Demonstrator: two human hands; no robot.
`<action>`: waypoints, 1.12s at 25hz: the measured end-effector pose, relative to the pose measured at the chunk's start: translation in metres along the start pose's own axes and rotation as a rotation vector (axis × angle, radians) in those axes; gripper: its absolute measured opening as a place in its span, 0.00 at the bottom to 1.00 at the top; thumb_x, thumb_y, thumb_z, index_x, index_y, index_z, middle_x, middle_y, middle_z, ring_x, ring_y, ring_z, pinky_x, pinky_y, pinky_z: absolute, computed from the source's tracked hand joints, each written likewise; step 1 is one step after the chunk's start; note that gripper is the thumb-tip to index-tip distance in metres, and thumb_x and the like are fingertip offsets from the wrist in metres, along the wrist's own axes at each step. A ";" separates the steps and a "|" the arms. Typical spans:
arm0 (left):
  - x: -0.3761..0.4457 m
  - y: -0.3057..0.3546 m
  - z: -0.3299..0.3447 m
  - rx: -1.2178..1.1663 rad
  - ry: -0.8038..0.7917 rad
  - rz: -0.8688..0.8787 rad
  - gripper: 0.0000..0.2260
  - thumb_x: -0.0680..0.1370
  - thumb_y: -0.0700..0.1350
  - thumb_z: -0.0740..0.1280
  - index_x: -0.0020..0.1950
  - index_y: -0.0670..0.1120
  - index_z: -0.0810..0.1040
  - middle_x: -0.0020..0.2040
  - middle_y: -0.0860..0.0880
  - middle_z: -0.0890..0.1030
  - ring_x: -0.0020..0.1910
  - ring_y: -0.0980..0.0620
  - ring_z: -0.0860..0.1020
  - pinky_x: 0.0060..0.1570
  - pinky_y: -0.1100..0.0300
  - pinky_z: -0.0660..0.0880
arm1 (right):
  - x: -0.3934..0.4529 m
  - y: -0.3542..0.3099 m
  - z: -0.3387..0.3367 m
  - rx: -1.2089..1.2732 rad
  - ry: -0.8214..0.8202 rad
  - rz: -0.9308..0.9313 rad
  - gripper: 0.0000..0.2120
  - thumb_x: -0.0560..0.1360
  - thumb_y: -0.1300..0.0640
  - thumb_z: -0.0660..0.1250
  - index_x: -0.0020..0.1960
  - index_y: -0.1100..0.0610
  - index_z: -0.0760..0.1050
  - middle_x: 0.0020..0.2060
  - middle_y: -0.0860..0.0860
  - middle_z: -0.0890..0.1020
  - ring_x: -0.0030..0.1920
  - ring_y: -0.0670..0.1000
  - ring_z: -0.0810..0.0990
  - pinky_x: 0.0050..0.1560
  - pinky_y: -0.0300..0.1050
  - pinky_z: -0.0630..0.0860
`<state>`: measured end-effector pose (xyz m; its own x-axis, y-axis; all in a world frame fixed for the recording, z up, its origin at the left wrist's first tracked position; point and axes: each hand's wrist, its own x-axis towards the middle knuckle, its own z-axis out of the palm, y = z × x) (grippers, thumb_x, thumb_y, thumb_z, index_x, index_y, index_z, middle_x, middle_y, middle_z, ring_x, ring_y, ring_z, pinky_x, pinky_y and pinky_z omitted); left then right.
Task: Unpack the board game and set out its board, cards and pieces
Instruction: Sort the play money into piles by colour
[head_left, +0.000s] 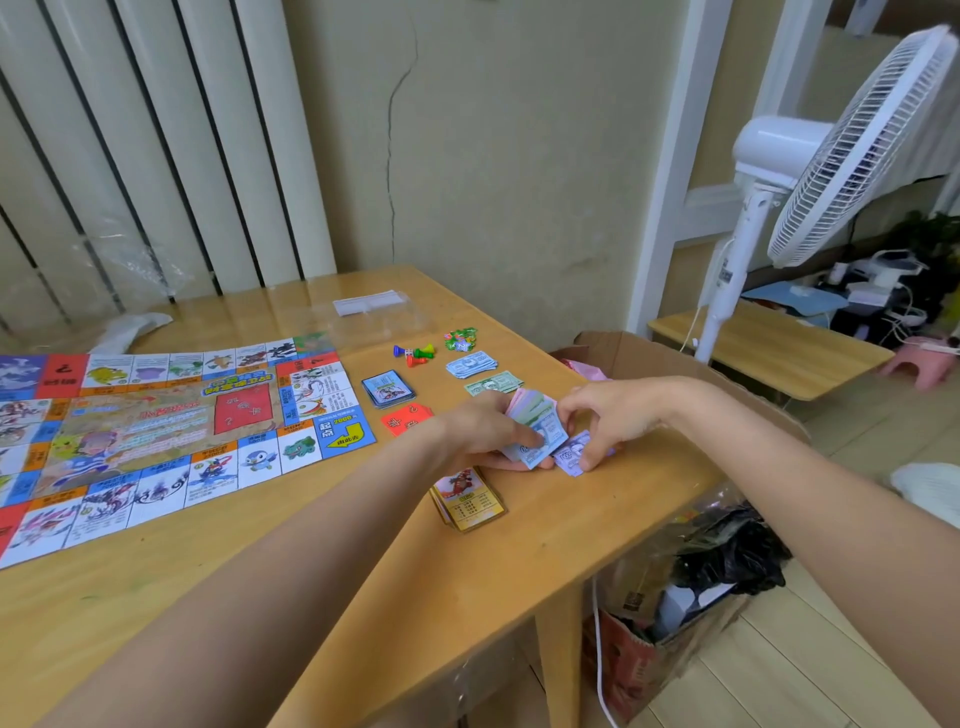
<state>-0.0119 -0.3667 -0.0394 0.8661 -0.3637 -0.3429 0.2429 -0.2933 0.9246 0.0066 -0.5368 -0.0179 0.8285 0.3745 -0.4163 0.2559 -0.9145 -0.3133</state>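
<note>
The colourful game board (156, 421) lies unfolded on the left of the wooden table (291, 582). My left hand (480, 434) grips a stack of paper play money (535, 423) above the table's right side. My right hand (605, 418) pinches purple notes (571, 454) beside that stack. Laid out beyond are a blue card deck (388, 388), red cards (407, 417), blue notes (471, 363), green notes (493, 384), coloured pawns (414, 354) and green tokens (461, 339). A yellow card deck (467, 501) sits near my left wrist.
A clear plastic tray (382, 317) and plastic wrap (130, 327) lie at the table's back. An open cardboard box (649, 358) stands off the right edge, with a white standing fan (810, 171) behind it. A box of clutter (691, 587) sits on the floor below.
</note>
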 end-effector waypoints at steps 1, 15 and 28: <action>0.001 0.001 -0.002 -0.007 0.025 0.006 0.07 0.77 0.34 0.64 0.49 0.45 0.74 0.42 0.47 0.81 0.33 0.57 0.81 0.36 0.66 0.79 | 0.001 -0.001 -0.001 0.013 -0.014 0.001 0.19 0.70 0.59 0.72 0.58 0.55 0.70 0.51 0.45 0.72 0.36 0.39 0.71 0.36 0.34 0.67; 0.017 0.022 -0.081 -0.509 0.260 0.122 0.03 0.79 0.38 0.62 0.46 0.41 0.74 0.39 0.44 0.81 0.27 0.55 0.81 0.29 0.62 0.79 | 0.080 -0.048 -0.022 0.949 0.547 -0.164 0.07 0.73 0.68 0.67 0.40 0.59 0.73 0.28 0.54 0.75 0.21 0.42 0.71 0.22 0.31 0.65; 0.049 -0.002 -0.131 -0.523 0.362 0.097 0.12 0.78 0.35 0.63 0.61 0.41 0.73 0.37 0.46 0.83 0.28 0.58 0.81 0.24 0.67 0.76 | 0.171 -0.039 -0.025 0.405 0.614 0.311 0.07 0.69 0.61 0.72 0.46 0.61 0.78 0.47 0.57 0.80 0.48 0.56 0.80 0.46 0.43 0.74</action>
<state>0.0874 -0.2678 -0.0363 0.9654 -0.0187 -0.2601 0.2573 0.2287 0.9389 0.1506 -0.4415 -0.0552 0.9887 -0.1475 -0.0281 -0.1351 -0.7925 -0.5947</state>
